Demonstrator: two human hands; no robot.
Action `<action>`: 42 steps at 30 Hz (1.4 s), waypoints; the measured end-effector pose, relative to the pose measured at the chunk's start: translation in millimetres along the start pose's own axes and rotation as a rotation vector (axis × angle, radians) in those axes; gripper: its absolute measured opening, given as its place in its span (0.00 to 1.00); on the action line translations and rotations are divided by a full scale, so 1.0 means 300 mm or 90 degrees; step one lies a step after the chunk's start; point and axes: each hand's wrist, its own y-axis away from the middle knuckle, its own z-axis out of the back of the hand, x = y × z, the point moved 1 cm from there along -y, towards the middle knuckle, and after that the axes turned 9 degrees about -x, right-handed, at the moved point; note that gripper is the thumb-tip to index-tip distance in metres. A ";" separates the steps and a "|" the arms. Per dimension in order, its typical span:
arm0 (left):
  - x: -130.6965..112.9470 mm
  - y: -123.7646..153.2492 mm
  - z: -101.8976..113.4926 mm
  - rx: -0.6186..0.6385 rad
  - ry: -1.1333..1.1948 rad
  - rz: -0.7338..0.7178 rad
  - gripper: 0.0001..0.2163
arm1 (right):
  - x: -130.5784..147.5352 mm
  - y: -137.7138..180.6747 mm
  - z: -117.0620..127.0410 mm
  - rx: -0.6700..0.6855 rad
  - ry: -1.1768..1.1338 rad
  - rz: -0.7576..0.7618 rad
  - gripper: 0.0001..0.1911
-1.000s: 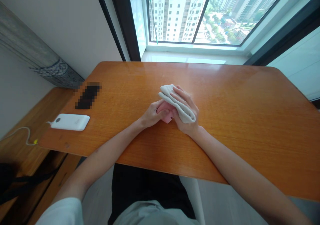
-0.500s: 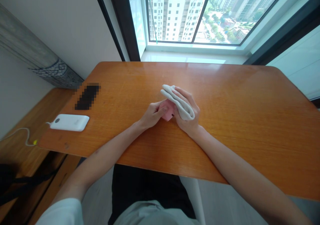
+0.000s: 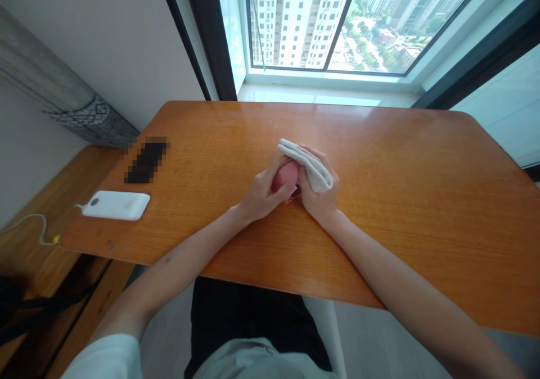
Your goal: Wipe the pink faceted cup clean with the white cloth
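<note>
Over the middle of the wooden table, my left hand is closed around a small pink object with a rounded top; its kind I cannot make out. A pointed, darker edge shows at its lower right. My right hand grips a folded white cloth, which lies along the inside of its fingers. The cloth is right beside the pink object, its far end reaching over toward the left fingertips. Part of the pink object is hidden by the fingers and cloth.
At the table's left lies a white phone-shaped device with a white cable running off the edge. Behind it is a dark pixelated patch. A curtain hangs at the left. A window stands beyond the table.
My left fingers have shifted around the pink object, and more of its rounded top shows. The cloth in my right hand has moved slightly right.
</note>
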 end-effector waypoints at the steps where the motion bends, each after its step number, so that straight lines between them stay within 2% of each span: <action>1: 0.000 0.003 -0.005 0.011 -0.004 -0.029 0.38 | -0.001 0.000 -0.002 -0.009 -0.002 -0.013 0.19; 4: 0.011 0.010 -0.011 0.028 -0.024 -0.036 0.50 | -0.005 -0.002 -0.001 0.000 0.006 -0.009 0.20; 7: 0.028 0.014 -0.005 0.036 -0.039 0.027 0.51 | -0.006 -0.011 0.011 0.032 0.055 0.063 0.22; 12: 0.050 0.017 0.008 0.041 -0.075 0.068 0.39 | 0.013 -0.018 0.029 0.081 0.068 0.167 0.27; 16: 0.058 0.019 0.011 0.037 -0.075 0.086 0.32 | 0.028 -0.009 0.024 0.123 0.094 0.219 0.25; 18: 0.050 0.015 0.011 0.035 -0.072 0.088 0.33 | 0.021 -0.006 0.016 0.114 0.083 0.184 0.24; 23: 0.019 0.000 0.011 0.029 -0.068 0.051 0.40 | -0.015 -0.010 -0.002 0.017 0.005 -0.034 0.25; 25: 0.023 0.001 0.012 0.024 -0.069 0.046 0.40 | -0.010 -0.010 -0.001 0.027 0.006 -0.014 0.25; 28: 0.041 0.009 0.014 0.032 -0.089 0.071 0.38 | 0.014 -0.006 0.008 0.068 0.036 0.140 0.24; 30: 0.047 0.012 0.012 0.042 -0.105 0.090 0.36 | 0.023 -0.002 0.008 0.094 0.055 0.198 0.23; 32: 0.040 0.009 0.009 0.033 -0.113 0.092 0.35 | 0.016 0.000 0.002 0.077 0.047 0.149 0.23; 35: 0.020 0.001 0.004 0.013 -0.098 0.055 0.37 | -0.005 0.002 -0.008 0.011 0.007 -0.013 0.25; 37: 0.016 0.000 0.004 0.010 -0.090 0.041 0.38 | -0.006 0.003 -0.008 -0.003 0.009 -0.044 0.25; 42: 0.038 0.008 0.007 0.027 -0.113 0.078 0.37 | 0.022 0.011 0.002 0.078 0.061 0.165 0.23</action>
